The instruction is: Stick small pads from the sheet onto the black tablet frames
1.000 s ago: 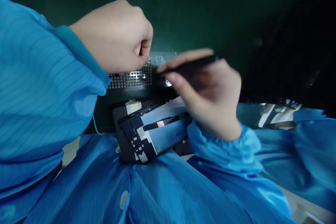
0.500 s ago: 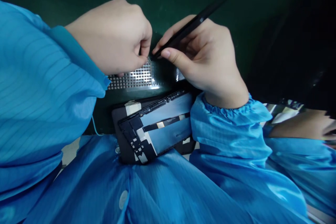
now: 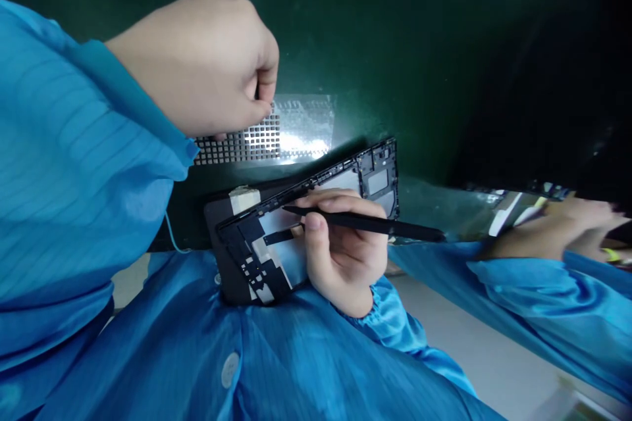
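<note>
My left hand [image 3: 202,62] is closed, thumb and finger pinched at the upper edge of a clear sheet [image 3: 306,128] covered partly with rows of small dark squares. Its palm hides the sheet's left part. My right hand [image 3: 348,250] grips slim black tweezers [image 3: 365,222], seen side-on, their point over the inside of an opened phone [image 3: 378,181]. The phone lies tilted on a dark pad [image 3: 214,223] at my lap, with a grey-blue panel, a dark flex strip and small parts showing. Whether a tiny piece is at the tweezers' tip I cannot tell.
A dark green table [image 3: 375,33] stretches ahead. At the right, another person's hand [image 3: 553,230] and blue sleeve are near some parts under a large dark shape [image 3: 533,92]. A strip of pale tape [image 3: 244,198] sits on the pad's corner.
My right hand has moved from the sheet's edge down to the phone, bringing the tweezers with it, now lying nearly level. My left hand has barely shifted. The other person's hand has moved.
</note>
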